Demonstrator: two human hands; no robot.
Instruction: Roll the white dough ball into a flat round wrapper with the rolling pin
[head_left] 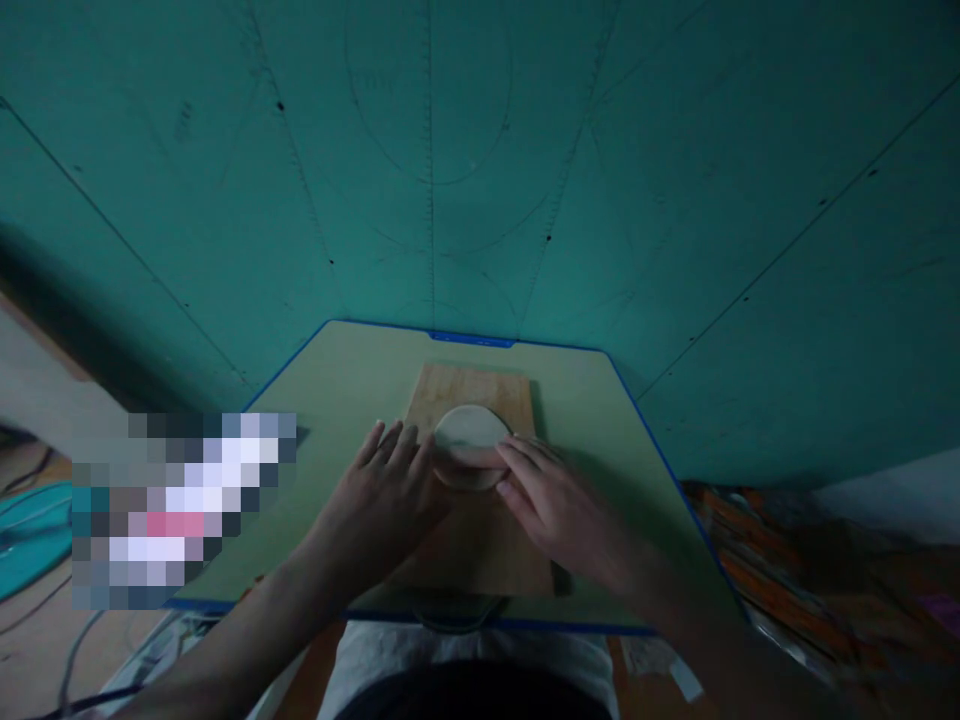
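Observation:
A pale round sheet of dough (471, 427) lies flat on a wooden board (480, 380). Across its lower half runs a short wooden rolling pin (472, 458), dim in this light. My left hand (397, 480) rests over the pin's left end, palm down, its fingers stretched forward and slightly apart; its thumb is hidden. At the right end, my right hand (544, 490) has its fingers on top of the pin and its thumb below, around it. Both ends of the pin are covered by my hands.
The board sits on a pale table (600, 430) with a blue edge, close to a green wall (480, 200) with drawn lines. A blurred-out white object (225, 480) lies at the table's left. Orange-brown items (765, 570) are stacked on the right.

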